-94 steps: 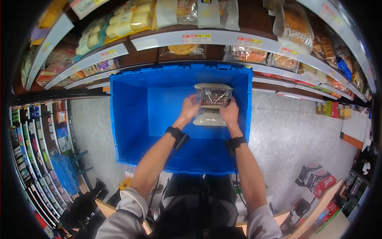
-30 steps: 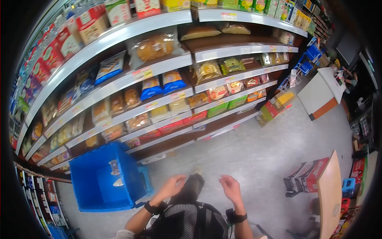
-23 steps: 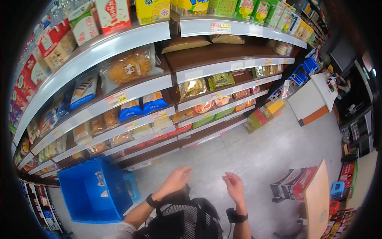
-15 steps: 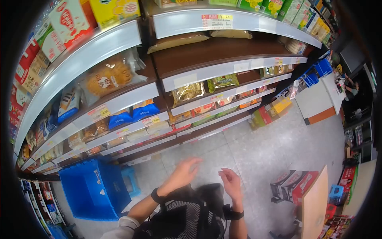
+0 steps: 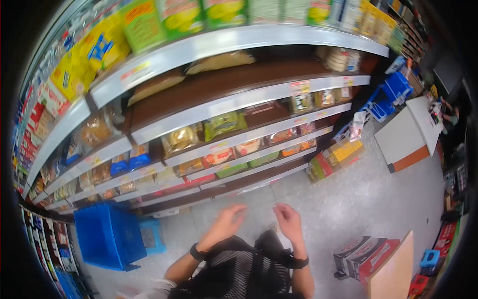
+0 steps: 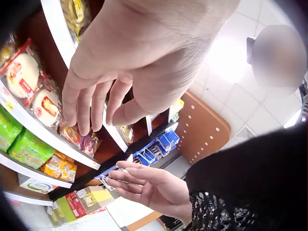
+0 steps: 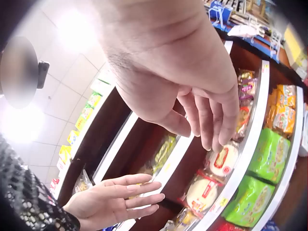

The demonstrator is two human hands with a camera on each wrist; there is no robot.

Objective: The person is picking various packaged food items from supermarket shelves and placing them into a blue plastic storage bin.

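Note:
Both hands hang in front of the body with nothing in them. In the head view the left hand (image 5: 225,223) is at the lower middle, its fingers loosely bent; the right hand (image 5: 290,223) is a short way to its right, fingers relaxed. The two do not touch. Beyond them rises a shelf rack (image 5: 239,97) of packaged bread. The left wrist view shows the left hand (image 6: 139,62) large and the other hand behind it. In the right wrist view the right hand (image 7: 173,72) has loosely hanging fingers near round packaged breads (image 7: 202,192).
A blue crate (image 5: 102,236) stands at the lower left beside a light-blue stool (image 5: 153,236). Cartons (image 5: 362,259) and a wooden board (image 5: 393,269) are at the lower right. Another carton (image 5: 343,153) stands at the rack's end, near a white counter (image 5: 403,130).
The hands were over packages in the blue crate; they now hang with nothing in them. The view has turned along the rack, and the crate has shifted to the lower left.

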